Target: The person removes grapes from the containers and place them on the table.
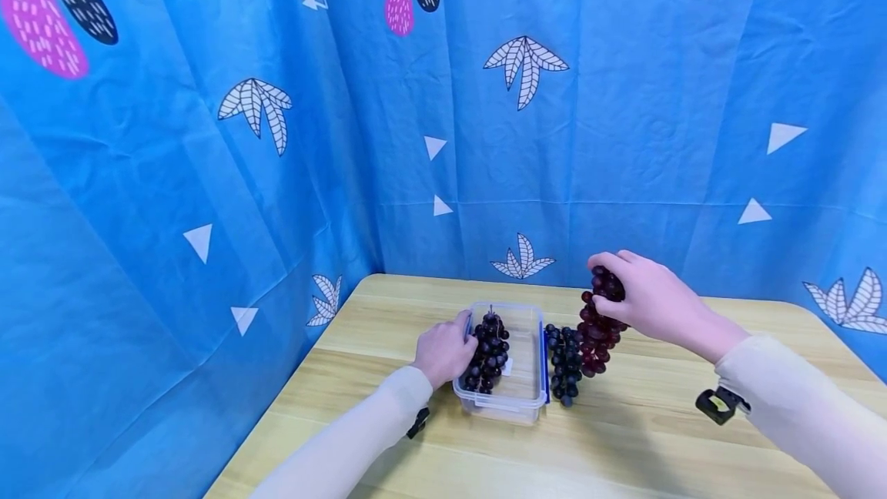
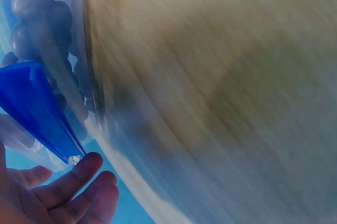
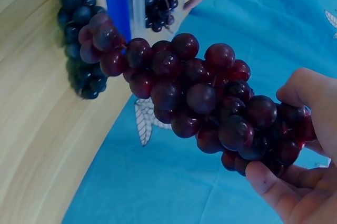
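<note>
My right hand [image 1: 654, 299] grips a bunch of dark red grapes [image 1: 599, 345] by its top, and the bunch hangs over the table. In the right wrist view, thumb and fingers close around the upper end of the bunch. My left hand [image 1: 443, 351] holds the left side of a clear plastic box [image 1: 509, 404], with a blue flap [image 2: 37, 103] near its fingers. Inside the box, on its left side, lies a bunch of dark purple grapes [image 1: 492, 353]. Another bunch of blue-black grapes [image 1: 568, 364] lies on the table just right of the box.
A blue strip [image 1: 546, 368] stands along the box's right side. The pale wooden table [image 1: 388, 306] has rounded corners. Blue patterned curtain [image 1: 624, 137] hangs behind it and along the left. A dark camera mount [image 1: 721, 404] sits on the right wrist.
</note>
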Demonstrator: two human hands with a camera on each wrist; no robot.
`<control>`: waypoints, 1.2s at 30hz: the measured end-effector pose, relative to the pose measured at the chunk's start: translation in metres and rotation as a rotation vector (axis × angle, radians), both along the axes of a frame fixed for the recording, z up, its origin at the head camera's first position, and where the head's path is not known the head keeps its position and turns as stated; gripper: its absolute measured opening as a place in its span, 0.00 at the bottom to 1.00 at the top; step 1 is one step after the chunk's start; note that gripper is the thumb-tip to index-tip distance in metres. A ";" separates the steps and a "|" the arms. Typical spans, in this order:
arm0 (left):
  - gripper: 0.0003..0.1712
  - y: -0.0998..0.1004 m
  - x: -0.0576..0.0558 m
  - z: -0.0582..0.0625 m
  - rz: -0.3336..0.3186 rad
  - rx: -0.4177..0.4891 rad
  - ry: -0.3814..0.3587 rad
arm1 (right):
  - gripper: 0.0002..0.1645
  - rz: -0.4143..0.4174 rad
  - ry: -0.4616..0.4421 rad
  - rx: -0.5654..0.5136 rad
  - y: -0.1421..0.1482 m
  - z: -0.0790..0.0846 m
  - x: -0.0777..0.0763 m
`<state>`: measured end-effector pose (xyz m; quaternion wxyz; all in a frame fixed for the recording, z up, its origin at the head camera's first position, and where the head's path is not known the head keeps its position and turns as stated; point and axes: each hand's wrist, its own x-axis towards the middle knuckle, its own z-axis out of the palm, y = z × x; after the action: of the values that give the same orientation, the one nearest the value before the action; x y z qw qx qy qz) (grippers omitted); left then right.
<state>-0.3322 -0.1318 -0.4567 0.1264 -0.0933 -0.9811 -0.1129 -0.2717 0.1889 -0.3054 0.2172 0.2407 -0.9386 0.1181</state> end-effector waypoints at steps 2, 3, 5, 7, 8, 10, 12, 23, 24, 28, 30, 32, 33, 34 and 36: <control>0.32 0.000 0.000 -0.001 0.000 -0.002 0.010 | 0.26 -0.002 -0.002 0.004 0.005 -0.002 0.001; 0.31 0.000 0.000 -0.001 0.000 -0.002 0.014 | 0.26 -0.003 -0.004 0.003 0.008 -0.003 0.001; 0.31 0.000 0.000 -0.001 0.000 0.000 0.020 | 0.27 -0.001 -0.014 0.001 0.012 -0.006 0.002; 0.31 -0.001 0.000 -0.001 -0.003 0.004 0.018 | 0.27 0.004 -0.031 0.001 0.016 -0.008 0.004; 0.31 -0.001 0.000 -0.001 -0.006 0.008 0.014 | 0.26 0.008 -0.039 0.003 0.017 -0.008 0.005; 0.31 -0.001 0.000 -0.001 -0.009 0.011 0.011 | 0.27 0.012 -0.051 0.010 0.021 -0.010 0.007; 0.31 -0.001 0.000 -0.001 -0.010 0.013 0.008 | 0.27 0.014 -0.058 0.017 0.024 -0.012 0.009; 0.32 -0.001 0.000 0.000 -0.011 0.022 -0.003 | 0.27 0.046 -0.092 0.035 0.042 -0.015 0.020; 0.32 -0.001 0.000 0.000 -0.009 0.021 -0.003 | 0.27 0.050 -0.099 0.036 0.043 -0.014 0.021; 0.32 -0.001 -0.001 -0.001 -0.004 0.024 -0.002 | 0.27 0.064 -0.118 0.045 0.045 -0.014 0.024; 0.32 -0.001 -0.001 -0.002 -0.004 0.024 -0.001 | 0.27 0.072 -0.125 0.053 0.047 -0.013 0.026; 0.32 -0.001 -0.002 -0.002 -0.005 0.027 -0.006 | 0.27 0.075 -0.128 0.063 0.049 -0.014 0.027; 0.32 -0.001 -0.002 -0.002 -0.005 0.027 -0.007 | 0.27 0.079 -0.134 0.065 0.049 -0.015 0.027; 0.32 -0.001 -0.002 -0.002 -0.004 0.028 -0.009 | 0.27 0.083 -0.144 0.067 0.050 -0.015 0.027; 0.32 -0.001 -0.002 -0.001 -0.003 0.030 -0.012 | 0.27 0.091 -0.161 0.071 0.051 -0.018 0.025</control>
<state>-0.3340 -0.1328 -0.4581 0.1216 -0.0924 -0.9799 -0.1284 -0.2462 0.2401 -0.3235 0.1271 0.2804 -0.9446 0.1137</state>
